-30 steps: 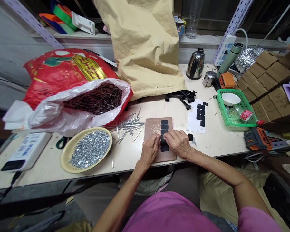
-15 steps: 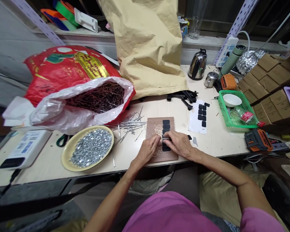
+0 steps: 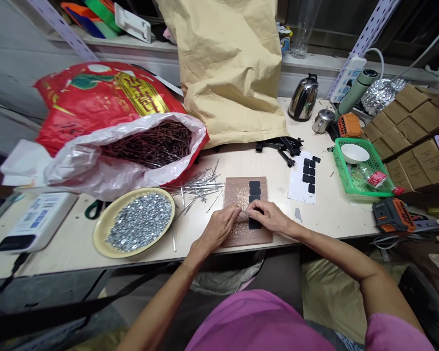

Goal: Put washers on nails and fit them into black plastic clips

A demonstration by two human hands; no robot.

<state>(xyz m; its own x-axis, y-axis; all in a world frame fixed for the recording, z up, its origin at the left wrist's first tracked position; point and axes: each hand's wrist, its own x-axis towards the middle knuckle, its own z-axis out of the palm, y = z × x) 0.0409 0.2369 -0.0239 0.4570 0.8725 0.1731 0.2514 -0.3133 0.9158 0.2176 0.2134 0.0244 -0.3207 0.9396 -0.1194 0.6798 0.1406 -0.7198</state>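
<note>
Over a brown wood-grain board [image 3: 258, 237], my left hand [image 3: 219, 225] and my right hand [image 3: 269, 216] meet with their fingertips close together. Both are closed in a pinch; what lies between the fingers is too small to make out. A column of black rounded-square pads [image 3: 254, 191] runs along the board's right part, partly covered by my right hand. Pale small bits [image 3: 241, 196] are scattered over the board's middle. Left of the board lies a loose pile of thin metal rods [image 3: 203, 187]. A white sheet [image 3: 296, 187] with more black pads is at the right.
A yellow bowl [image 3: 98, 238] of small shiny metal pieces and a red bag [image 3: 76, 97] of dark rods stand at the left. Behind are a large paper sack [image 3: 237, 87] and a kettle [image 3: 304, 97]. A green basket [image 3: 342, 183] and an orange-black battery tool [image 3: 393, 214] lie right.
The view has shifted slightly, so most things sit a little further right. My right hand's fingers have drawn up into a tighter pinch beside my left fingertips. A dark scrap right of the board no longer shows.
</note>
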